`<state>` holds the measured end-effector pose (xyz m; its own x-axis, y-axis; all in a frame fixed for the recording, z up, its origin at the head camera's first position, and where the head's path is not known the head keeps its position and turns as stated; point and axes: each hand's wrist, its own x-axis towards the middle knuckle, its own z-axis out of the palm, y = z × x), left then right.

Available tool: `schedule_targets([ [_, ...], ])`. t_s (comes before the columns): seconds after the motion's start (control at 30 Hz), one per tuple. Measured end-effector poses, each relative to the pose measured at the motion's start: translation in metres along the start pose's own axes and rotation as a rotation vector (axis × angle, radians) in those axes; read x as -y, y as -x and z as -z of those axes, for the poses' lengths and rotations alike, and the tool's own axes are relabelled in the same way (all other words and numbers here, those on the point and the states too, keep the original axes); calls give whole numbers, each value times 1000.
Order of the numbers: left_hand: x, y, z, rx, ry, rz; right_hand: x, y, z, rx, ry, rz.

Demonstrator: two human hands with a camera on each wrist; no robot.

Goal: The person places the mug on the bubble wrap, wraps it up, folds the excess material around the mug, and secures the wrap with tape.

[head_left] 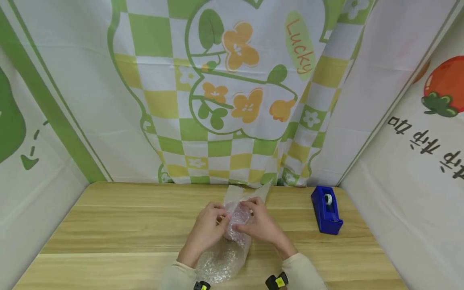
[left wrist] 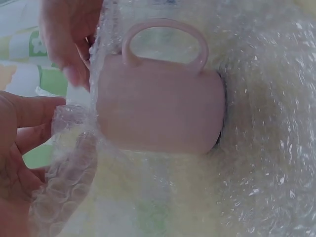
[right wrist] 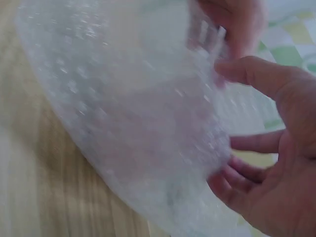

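Observation:
A pink mug [left wrist: 160, 106] lies on its side inside clear bubble wrap [head_left: 219, 264]; the left wrist view shows its handle on the upper side. My left hand [head_left: 207, 226] pinches a fold of the wrap between thumb and fingers at one end of the mug. From the other side, my right hand [head_left: 264, 224] holds the wrap, its thumb and curved fingers spread round the same end. In the right wrist view the wrap [right wrist: 74, 84] is blurred, and the mug is only a faint pink shape behind it.
On the wooden table [head_left: 127, 225], a blue tape dispenser [head_left: 327, 211] with a roll of tape stands to the right, near the back edge. Behind the table hangs a green and white checked curtain [head_left: 159, 102]. Printed cloth walls [head_left: 409, 193] close in both sides.

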<state>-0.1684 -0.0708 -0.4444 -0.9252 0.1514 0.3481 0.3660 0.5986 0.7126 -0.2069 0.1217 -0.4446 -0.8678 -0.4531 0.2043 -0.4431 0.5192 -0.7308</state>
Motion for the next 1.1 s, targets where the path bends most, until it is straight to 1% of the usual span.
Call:
schedule_targets([
  [0.1, -3, 1, -3, -21, -77, -58, -7, 1, 9, 21, -159, -35],
  [0.17, -7, 2, -5, -35, -134, -97, -10, 0, 11, 2, -214, -78],
  [0.27, -12, 2, -7, -52, -219, -134, -10, -3, 11, -66, -255, -156],
  [0.37, -17, 3, -11, -58, -295, -137, -8, -7, 8, -157, -266, -225],
  [0.47, -21, 6, -15, -67, -359, -124, -7, -9, 5, -249, -285, -271],
  [0.53, -24, 9, -18, -71, -392, -106, -7, -9, 4, -289, -301, -280],
  [0.6, -26, 11, -21, -80, -401, -73, -7, -8, 3, -314, -312, -284],
  [0.7, -29, 15, -25, -99, -411, -10, -8, -7, 1, -327, -318, -291],
  [0.8, -31, 18, -28, -135, -424, 41, -11, -5, 0, -326, -319, -318],
  [0.97, -36, 23, -32, -183, -462, 71, -14, -1, 0, -323, -310, -346],
  [1.1, -38, 24, -35, -207, -454, 91, -16, 1, -1, -338, -325, -375],
])
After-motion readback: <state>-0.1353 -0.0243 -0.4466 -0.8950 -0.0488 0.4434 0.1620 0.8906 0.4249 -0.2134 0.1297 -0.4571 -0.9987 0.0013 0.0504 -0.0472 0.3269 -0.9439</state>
